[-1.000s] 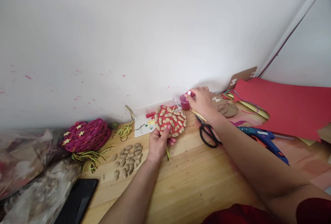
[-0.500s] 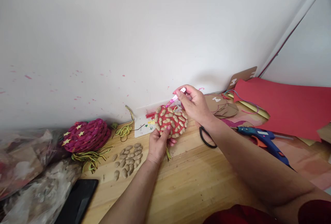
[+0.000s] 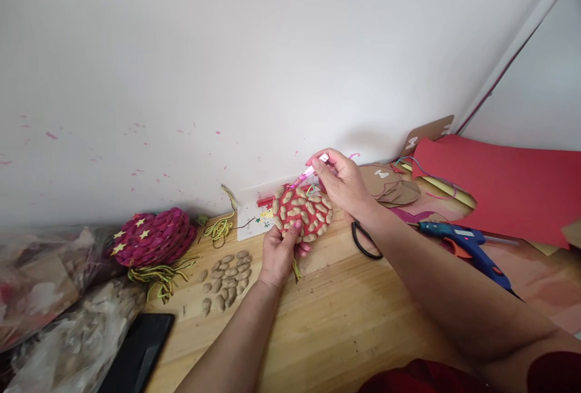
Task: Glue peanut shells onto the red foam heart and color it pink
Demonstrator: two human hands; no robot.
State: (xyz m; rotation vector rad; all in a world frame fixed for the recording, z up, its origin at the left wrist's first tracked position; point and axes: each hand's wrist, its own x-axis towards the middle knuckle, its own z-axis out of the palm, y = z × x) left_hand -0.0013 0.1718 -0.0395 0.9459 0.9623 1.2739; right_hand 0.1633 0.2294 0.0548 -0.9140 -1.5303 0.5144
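Note:
My left hand grips the lower edge of a red disc covered in unpainted peanuts, thumb on the front and fingers behind. Yellow-green yarn hangs below the disc. Between the thumb and fingers of my right hand is a white-handled paintbrush smeared with pink. Its pink tip meets the disc's upper left edge, beside a peanut. Loose peanuts lie on the wooden table left of my left hand. Further left is a stack of magenta peanut discs with yellow stars and yarn fringes.
A blue glue gun and black-handled scissors lie near my right forearm. Cardboard discs and red sheets are behind them. Plastic bags, a black phone-like slab and yarn are at left. A pink-spattered wall stands behind.
The view has shifted very slightly. Both hands keep their hold, and the brush tip stays at the disc's upper left edge.

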